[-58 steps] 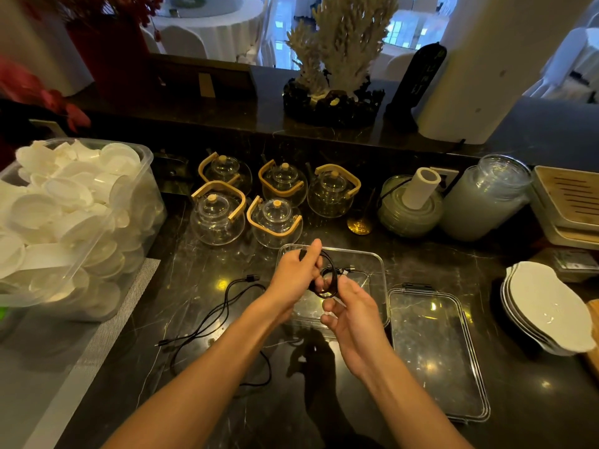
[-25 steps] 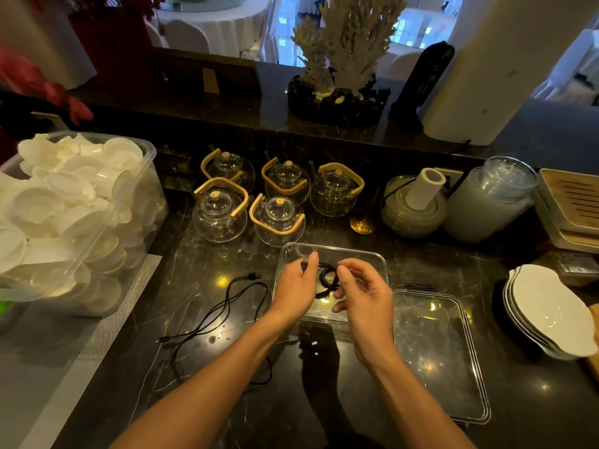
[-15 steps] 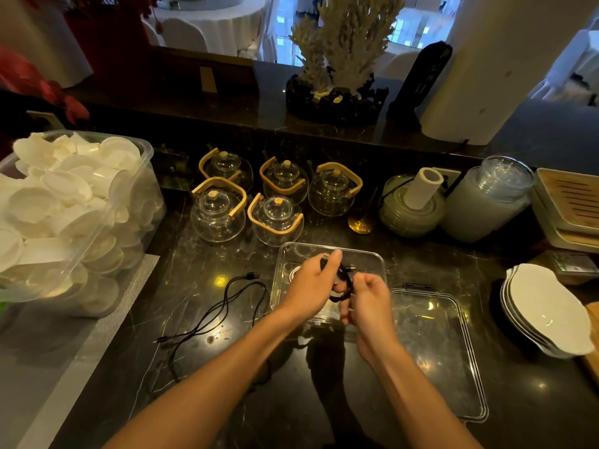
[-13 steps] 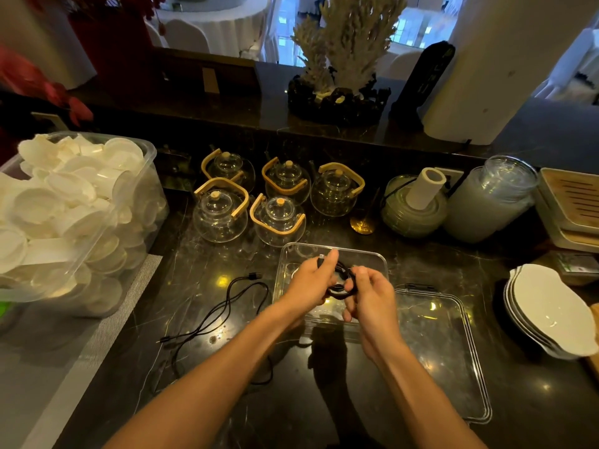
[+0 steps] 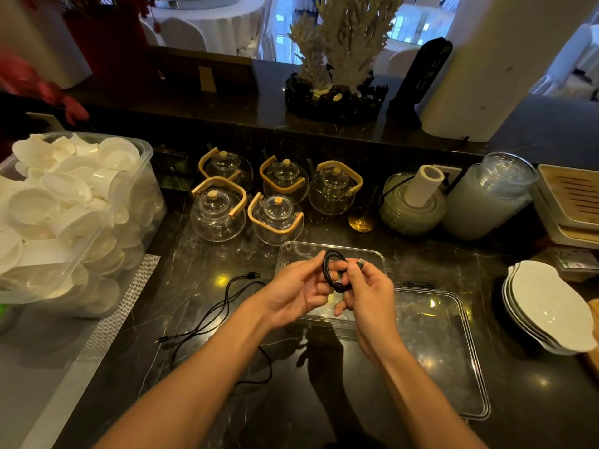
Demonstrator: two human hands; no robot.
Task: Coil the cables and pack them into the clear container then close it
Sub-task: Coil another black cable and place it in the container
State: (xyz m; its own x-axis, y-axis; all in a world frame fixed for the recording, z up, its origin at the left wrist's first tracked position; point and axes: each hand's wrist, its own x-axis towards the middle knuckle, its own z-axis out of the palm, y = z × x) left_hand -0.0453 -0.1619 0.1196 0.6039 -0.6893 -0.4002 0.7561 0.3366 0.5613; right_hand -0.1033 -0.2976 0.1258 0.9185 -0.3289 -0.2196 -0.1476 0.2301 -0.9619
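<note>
A small coil of black cable (image 5: pixel 331 266) is held upright between my two hands above the clear container (image 5: pixel 293 251). My right hand (image 5: pixel 366 291) pinches the coil, and a plug end sticks up beside its fingertips. My left hand (image 5: pixel 296 291) holds the coil's other side with its fingers partly spread. The container stands open on the dark marble counter, its near part hidden by my hands. Its clear lid (image 5: pixel 437 348) lies flat to the right. A second black cable (image 5: pixel 214 314) lies loose and uncoiled on the counter to the left, partly under my left forearm.
Several glass teapots (image 5: pixel 275 218) with wooden handles stand just behind the container. A large clear bin of white dishes (image 5: pixel 71 215) fills the left. Stacked white plates (image 5: pixel 547 306) sit at the right edge, glass jars (image 5: pixel 489 196) and trays behind them.
The coil has been lifted a little and turned upright over the container. Both hands stay on it, and the loose cable on the left has not moved.
</note>
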